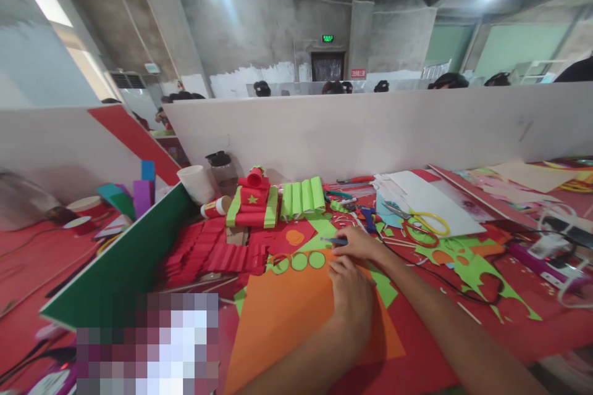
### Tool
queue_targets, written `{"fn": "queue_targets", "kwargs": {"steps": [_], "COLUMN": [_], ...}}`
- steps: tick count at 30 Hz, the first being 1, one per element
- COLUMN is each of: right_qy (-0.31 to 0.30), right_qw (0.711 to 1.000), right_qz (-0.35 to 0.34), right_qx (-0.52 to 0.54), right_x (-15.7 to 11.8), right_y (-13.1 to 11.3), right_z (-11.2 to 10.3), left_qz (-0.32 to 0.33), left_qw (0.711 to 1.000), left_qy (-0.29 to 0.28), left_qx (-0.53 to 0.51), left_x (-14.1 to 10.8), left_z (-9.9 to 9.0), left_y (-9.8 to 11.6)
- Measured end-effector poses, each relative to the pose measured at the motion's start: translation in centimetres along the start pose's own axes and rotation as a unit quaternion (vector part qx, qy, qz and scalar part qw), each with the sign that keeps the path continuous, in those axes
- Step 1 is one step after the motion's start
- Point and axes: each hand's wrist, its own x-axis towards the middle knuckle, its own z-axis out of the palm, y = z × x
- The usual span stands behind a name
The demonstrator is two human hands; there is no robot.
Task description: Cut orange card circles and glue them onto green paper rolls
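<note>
An orange paper sheet lies in front of me, with a row of round cut-outs along its far edge and green showing through them. My left hand presses on the sheet's far right part, fingers bent and close together. Just beyond it, my right hand is closed in a pinch around a slim grey tool that points left above the cut-outs; its exact kind is unclear. Under the sheet, green paper sticks out. A small orange paper disc lies beyond the row.
Folded red paper strips lie left, beside a green board. Behind stand a red-and-green paper model, folded green paper and a white cup. Yellow-handled scissors, paper scraps and cables lie right. A white partition bounds the table.
</note>
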Motion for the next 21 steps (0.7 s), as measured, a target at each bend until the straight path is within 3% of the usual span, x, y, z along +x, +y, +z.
{"fn": "queue_targets", "kwargs": {"steps": [5, 8, 11, 16, 21], "right_qy": [0.037, 0.11, 0.14, 0.178, 0.119], "right_qw": [0.999, 0.99, 0.984, 0.983, 0.976], "right_qz": [-0.023, -0.042, -0.02, -0.044, 0.015], "right_qx": [0.009, 0.072, 0.107, -0.032, -0.182], "right_x": [0.0, 0.1, 0.1, -0.1, -0.2], "right_y": [-0.2, -0.1, 0.1, -0.1, -0.7], "right_z": [-0.3, -0.6, -0.7, -0.8, -0.5], "left_qz": [-0.009, 0.004, 0.011, 0.021, 0.053], "left_qw": [0.998, 0.999, 1.0, 1.0, 0.998], "left_qy": [0.012, 0.032, 0.012, -0.01, 0.021], "left_qx": [0.06, 0.027, -0.013, -0.015, 0.0], "left_x": [0.2, 0.2, 0.4, 1.1, 1.1], "left_z": [0.4, 0.6, 0.4, 0.1, 1.0], "left_y": [0.0, -0.1, -0.3, -0.4, -1.0]}}
